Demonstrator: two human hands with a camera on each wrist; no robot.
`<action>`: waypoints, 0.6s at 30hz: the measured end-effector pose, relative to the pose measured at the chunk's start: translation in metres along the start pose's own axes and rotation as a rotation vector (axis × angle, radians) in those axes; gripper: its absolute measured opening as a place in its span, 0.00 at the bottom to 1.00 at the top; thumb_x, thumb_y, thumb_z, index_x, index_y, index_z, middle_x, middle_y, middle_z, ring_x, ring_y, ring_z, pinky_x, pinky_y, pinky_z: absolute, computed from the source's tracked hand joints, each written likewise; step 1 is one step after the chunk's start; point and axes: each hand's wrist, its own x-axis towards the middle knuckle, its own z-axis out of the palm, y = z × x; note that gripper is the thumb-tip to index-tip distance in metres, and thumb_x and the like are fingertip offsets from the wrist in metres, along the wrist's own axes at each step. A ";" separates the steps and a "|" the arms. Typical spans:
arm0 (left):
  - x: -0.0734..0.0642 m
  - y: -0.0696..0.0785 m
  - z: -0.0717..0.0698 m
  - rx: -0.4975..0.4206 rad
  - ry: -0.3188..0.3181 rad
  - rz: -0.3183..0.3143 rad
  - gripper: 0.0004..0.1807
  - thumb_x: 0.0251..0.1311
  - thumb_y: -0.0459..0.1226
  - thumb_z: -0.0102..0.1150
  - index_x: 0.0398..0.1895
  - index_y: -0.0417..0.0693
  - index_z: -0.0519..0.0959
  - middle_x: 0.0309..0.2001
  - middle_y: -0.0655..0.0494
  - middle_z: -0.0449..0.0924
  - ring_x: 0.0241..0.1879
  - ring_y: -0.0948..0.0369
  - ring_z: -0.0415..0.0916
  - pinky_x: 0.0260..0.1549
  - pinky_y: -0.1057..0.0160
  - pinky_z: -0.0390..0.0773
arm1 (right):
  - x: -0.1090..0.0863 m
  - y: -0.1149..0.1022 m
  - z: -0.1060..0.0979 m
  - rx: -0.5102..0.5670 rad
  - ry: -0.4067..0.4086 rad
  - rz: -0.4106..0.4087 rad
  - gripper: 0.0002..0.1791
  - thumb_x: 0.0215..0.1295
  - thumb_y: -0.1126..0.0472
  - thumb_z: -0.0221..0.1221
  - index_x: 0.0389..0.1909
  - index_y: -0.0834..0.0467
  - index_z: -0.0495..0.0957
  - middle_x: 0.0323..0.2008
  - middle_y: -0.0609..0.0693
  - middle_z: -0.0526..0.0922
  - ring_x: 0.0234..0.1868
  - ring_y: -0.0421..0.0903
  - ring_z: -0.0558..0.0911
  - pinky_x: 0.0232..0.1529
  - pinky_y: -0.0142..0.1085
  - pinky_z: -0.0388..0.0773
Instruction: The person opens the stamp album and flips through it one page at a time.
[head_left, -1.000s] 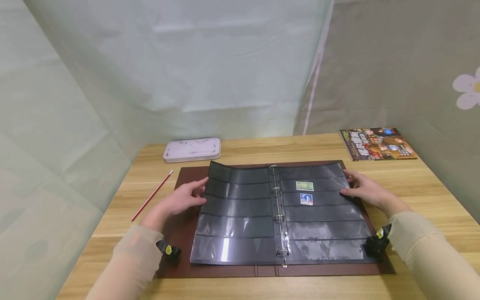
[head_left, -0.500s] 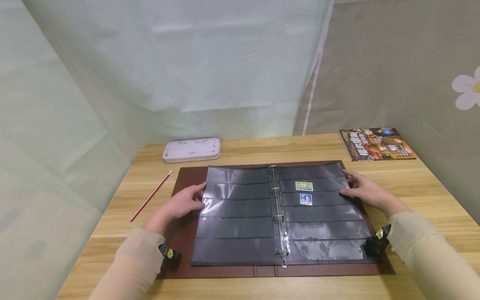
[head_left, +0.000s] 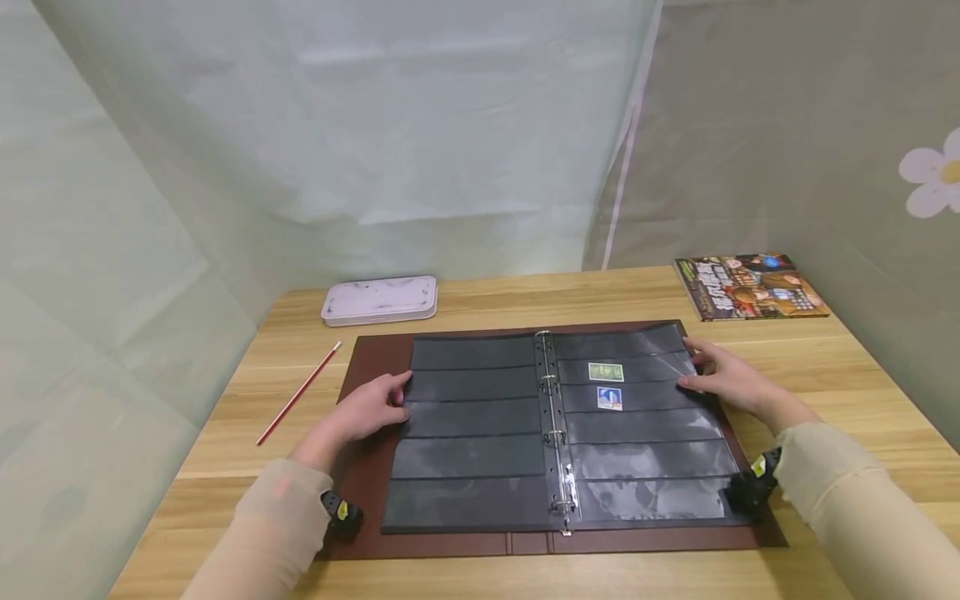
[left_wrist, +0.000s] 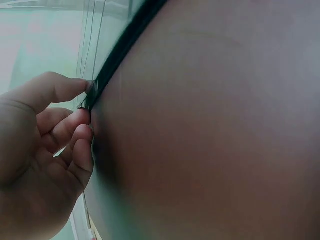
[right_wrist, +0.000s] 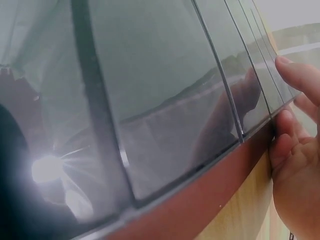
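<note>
An open ring-binder stamp album with a brown cover (head_left: 367, 354) lies on the wooden table, its black pocket pages spread either side of the metal rings (head_left: 555, 437). My left hand (head_left: 371, 406) pinches the outer edge of the left page (head_left: 472, 421); in the left wrist view the thumb and fingers (left_wrist: 65, 125) meet at that dark edge. At the right page (head_left: 648, 425), my right hand (head_left: 727, 379) grips the outer edge, thumb on top and other fingers below. A green stamp (head_left: 606, 372) and a blue-and-white stamp (head_left: 610, 398) sit in the right page's upper pockets.
A red pencil (head_left: 298, 393) lies left of the album. Behind it on the table (head_left: 525, 300) are a white tin case (head_left: 380, 301) at left and a colourful book (head_left: 752, 287) at right. Fabric sheets (head_left: 450, 142) hang around the table.
The left page has come down flatter, its raised top corner lowering. My left hand has moved slightly toward me with the page edge. My right hand stays at the right page.
</note>
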 end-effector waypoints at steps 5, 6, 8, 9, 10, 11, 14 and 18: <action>0.002 0.000 0.002 0.024 -0.012 -0.004 0.35 0.54 0.33 0.61 0.64 0.28 0.62 0.28 0.54 0.67 0.27 0.60 0.64 0.28 0.62 0.65 | -0.001 -0.002 -0.001 0.022 -0.006 -0.021 0.48 0.62 0.50 0.60 0.72 0.65 0.44 0.59 0.74 0.58 0.57 0.70 0.65 0.52 0.60 0.64; 0.002 0.001 0.002 0.026 -0.015 -0.009 0.35 0.54 0.33 0.61 0.64 0.29 0.62 0.27 0.54 0.67 0.27 0.60 0.64 0.28 0.62 0.65 | -0.002 -0.002 -0.001 0.024 -0.006 -0.027 0.48 0.62 0.51 0.60 0.72 0.65 0.44 0.59 0.74 0.58 0.57 0.70 0.65 0.52 0.60 0.64; 0.002 0.000 0.002 0.027 -0.021 -0.017 0.35 0.54 0.33 0.61 0.64 0.29 0.62 0.27 0.54 0.67 0.26 0.60 0.64 0.27 0.62 0.65 | -0.002 -0.003 -0.002 0.030 -0.010 -0.032 0.47 0.62 0.51 0.60 0.72 0.65 0.43 0.59 0.74 0.59 0.57 0.70 0.64 0.53 0.60 0.64; 0.001 0.000 0.003 0.028 -0.024 -0.022 0.35 0.54 0.33 0.61 0.65 0.29 0.62 0.26 0.54 0.67 0.25 0.60 0.64 0.27 0.62 0.65 | -0.002 -0.003 -0.002 0.029 -0.011 -0.033 0.47 0.62 0.51 0.60 0.72 0.64 0.43 0.58 0.74 0.59 0.56 0.69 0.65 0.52 0.59 0.65; 0.001 0.000 0.003 0.025 -0.027 -0.029 0.35 0.54 0.33 0.61 0.65 0.30 0.62 0.26 0.54 0.66 0.25 0.60 0.64 0.27 0.62 0.65 | -0.002 -0.003 -0.003 0.026 -0.012 -0.035 0.47 0.62 0.51 0.60 0.72 0.64 0.43 0.57 0.73 0.61 0.55 0.68 0.66 0.52 0.58 0.65; 0.001 0.000 0.003 0.022 -0.029 -0.037 0.35 0.54 0.33 0.61 0.65 0.30 0.62 0.26 0.54 0.66 0.25 0.60 0.64 0.27 0.62 0.65 | -0.002 -0.003 -0.003 0.024 -0.012 -0.036 0.47 0.62 0.52 0.60 0.72 0.64 0.44 0.56 0.72 0.63 0.54 0.66 0.68 0.51 0.57 0.67; 0.001 0.000 0.004 0.022 -0.034 -0.040 0.35 0.55 0.34 0.61 0.66 0.31 0.62 0.26 0.54 0.66 0.25 0.60 0.64 0.27 0.61 0.64 | -0.003 -0.004 -0.004 0.018 -0.016 -0.040 0.46 0.62 0.53 0.60 0.72 0.64 0.44 0.49 0.67 0.69 0.48 0.59 0.72 0.47 0.49 0.70; 0.001 0.000 0.003 0.016 -0.036 -0.035 0.36 0.55 0.35 0.62 0.66 0.31 0.62 0.27 0.54 0.66 0.26 0.60 0.63 0.28 0.62 0.64 | -0.005 -0.007 -0.007 0.014 -0.031 -0.050 0.47 0.62 0.55 0.61 0.72 0.65 0.43 0.43 0.62 0.74 0.42 0.50 0.74 0.43 0.42 0.71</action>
